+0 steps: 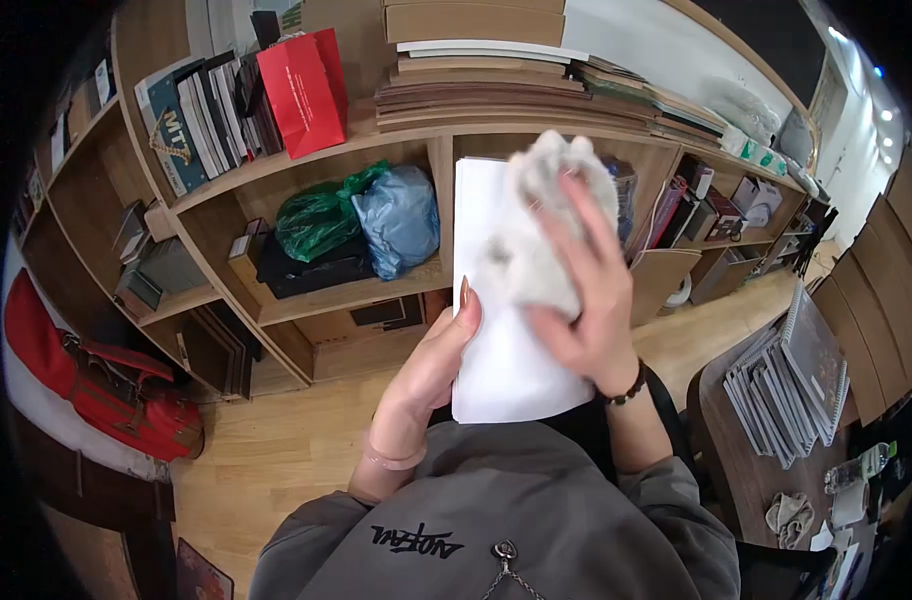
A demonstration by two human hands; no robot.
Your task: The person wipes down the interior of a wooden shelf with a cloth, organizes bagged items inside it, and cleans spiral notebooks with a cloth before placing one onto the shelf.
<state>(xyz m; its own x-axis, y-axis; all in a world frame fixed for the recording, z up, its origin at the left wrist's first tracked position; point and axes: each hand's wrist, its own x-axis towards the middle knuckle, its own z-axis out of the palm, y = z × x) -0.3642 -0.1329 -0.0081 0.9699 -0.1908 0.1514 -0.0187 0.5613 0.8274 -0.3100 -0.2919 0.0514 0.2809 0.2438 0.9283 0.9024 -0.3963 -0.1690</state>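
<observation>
While in left hand (pixel 436 350), paper (pixel 516 375) under pale cloth (pixel 529 262), right hand (pixel 598 298) atop

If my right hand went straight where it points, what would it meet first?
Your right hand would first meet more of the furry plush; beyond, possibly wooden shelving, though depth is unclear.

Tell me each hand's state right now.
Left hand: closed on white rectangular paper stack.
Right hand: over rounded grey-white fluffy item; grip cannot be told.

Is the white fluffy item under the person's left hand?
No, the right hand lies on the white fluffy item, while the left hand grips the edge of the white paper.
</observation>
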